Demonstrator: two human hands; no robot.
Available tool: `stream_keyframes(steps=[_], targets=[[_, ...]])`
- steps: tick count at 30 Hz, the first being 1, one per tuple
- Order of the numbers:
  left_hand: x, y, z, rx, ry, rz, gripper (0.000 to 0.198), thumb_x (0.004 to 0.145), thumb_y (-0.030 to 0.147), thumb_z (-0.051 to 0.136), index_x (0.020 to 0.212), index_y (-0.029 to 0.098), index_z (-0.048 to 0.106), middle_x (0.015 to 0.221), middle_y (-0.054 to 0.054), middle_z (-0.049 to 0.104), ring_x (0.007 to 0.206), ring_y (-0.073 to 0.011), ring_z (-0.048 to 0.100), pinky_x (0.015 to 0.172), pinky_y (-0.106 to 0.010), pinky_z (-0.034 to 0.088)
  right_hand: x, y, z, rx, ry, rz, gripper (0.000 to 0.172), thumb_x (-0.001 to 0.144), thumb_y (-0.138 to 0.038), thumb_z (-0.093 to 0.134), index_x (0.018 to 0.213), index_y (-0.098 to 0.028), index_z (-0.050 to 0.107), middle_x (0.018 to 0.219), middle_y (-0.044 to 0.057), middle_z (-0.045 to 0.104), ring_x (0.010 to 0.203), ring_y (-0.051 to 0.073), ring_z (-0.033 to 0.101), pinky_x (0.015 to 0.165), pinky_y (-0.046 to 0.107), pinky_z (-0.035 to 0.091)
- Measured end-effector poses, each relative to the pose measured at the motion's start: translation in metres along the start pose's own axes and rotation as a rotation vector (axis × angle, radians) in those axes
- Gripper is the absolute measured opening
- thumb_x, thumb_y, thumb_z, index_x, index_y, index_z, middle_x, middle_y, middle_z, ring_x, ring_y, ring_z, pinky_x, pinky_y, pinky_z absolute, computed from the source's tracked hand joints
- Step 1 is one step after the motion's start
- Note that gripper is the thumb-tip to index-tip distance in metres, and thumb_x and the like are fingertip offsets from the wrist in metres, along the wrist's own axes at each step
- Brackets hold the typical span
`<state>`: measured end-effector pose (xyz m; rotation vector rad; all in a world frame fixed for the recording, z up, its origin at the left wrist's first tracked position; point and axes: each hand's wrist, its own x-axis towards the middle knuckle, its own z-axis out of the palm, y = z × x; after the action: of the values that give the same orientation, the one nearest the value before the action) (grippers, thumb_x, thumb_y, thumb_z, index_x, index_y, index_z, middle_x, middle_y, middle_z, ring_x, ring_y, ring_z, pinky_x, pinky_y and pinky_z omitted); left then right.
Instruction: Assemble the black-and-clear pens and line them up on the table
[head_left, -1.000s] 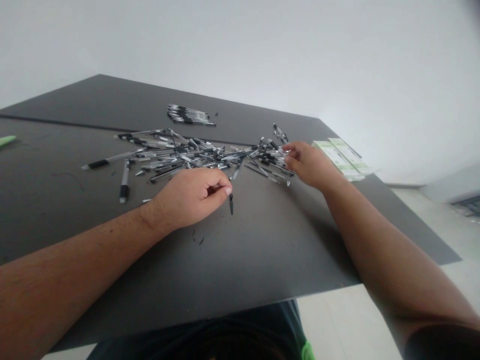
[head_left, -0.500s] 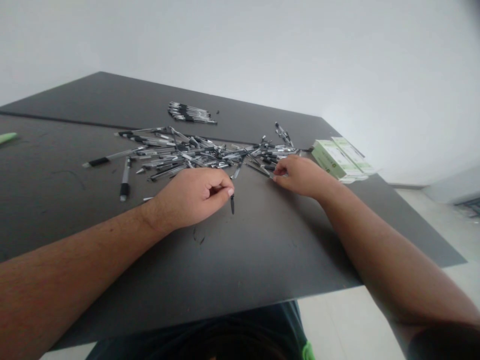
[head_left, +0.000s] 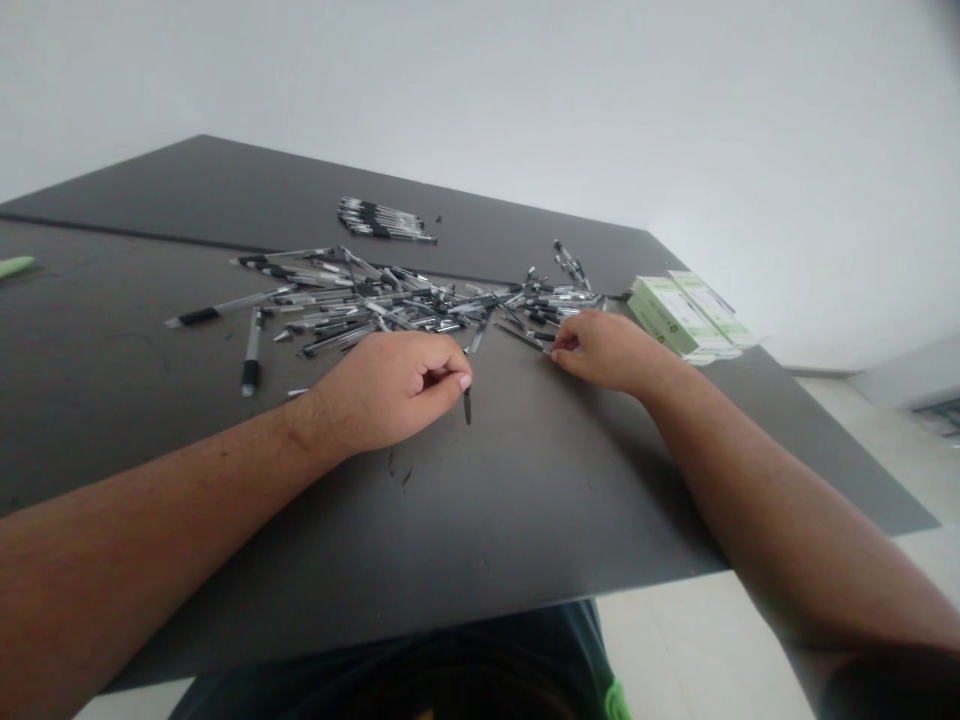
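My left hand [head_left: 401,388] is closed in a pinch, thumb against forefinger, on a small black pen cap [head_left: 468,408] that points down toward the table. Thumb and fingertips of my right hand [head_left: 600,345] are pressed together on the near end of a clear pen [head_left: 521,334] at the right edge of the pile. Between and beyond both hands spreads a loose pile of pens [head_left: 390,300], clear-barrelled with black grips, lying at many angles. One pen [head_left: 252,355] lies apart, left of my left hand.
A neat row of pens [head_left: 386,220] lies farther back on the dark grey table [head_left: 495,500]. Green and white boxes [head_left: 679,315] stand beyond my right wrist. A light green object [head_left: 15,267] shows at the left edge. Black scraps [head_left: 401,470] lie near my left hand.
The view has shifted slightly. Both hands keep nearly the same place and the same pinched hold.
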<state>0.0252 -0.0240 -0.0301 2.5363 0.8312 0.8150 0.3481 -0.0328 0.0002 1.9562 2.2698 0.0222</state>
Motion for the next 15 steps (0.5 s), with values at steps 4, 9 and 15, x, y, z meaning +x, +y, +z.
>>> stream_keyframes(steps=[4,9,15], targets=[[0.000,-0.001,0.000,0.006,-0.018,0.003,0.021,0.100,0.032,0.062,0.095,0.025,0.081,0.085,0.001,0.083,0.077,-0.0182,0.076,0.072,-0.031,0.047,-0.001,-0.003,-0.004,-0.037,-0.050,0.017,0.025,0.101,-0.028,0.068,0.106,-0.020,0.091,0.112,0.014,0.089,0.104,0.032,0.081,0.088,0.037,0.055],[-0.001,0.000,0.000,-0.002,-0.027,-0.009,0.022,0.100,0.033,0.062,0.096,0.025,0.081,0.086,0.001,0.084,0.078,-0.0183,0.076,0.074,-0.031,0.048,-0.002,-0.010,-0.007,-0.075,-0.089,0.037,0.027,0.100,-0.021,0.064,0.102,-0.019,0.090,0.106,0.014,0.089,0.099,0.031,0.080,0.085,0.037,0.052],[0.000,0.002,-0.001,0.014,-0.035,-0.030,0.023,0.099,0.034,0.061,0.095,0.025,0.082,0.083,0.001,0.082,0.076,-0.0183,0.074,0.073,-0.032,0.047,-0.001,-0.005,-0.004,-0.060,-0.091,0.017,0.022,0.096,-0.022,0.066,0.098,-0.019,0.088,0.103,0.014,0.088,0.095,0.029,0.078,0.081,0.036,0.049]])
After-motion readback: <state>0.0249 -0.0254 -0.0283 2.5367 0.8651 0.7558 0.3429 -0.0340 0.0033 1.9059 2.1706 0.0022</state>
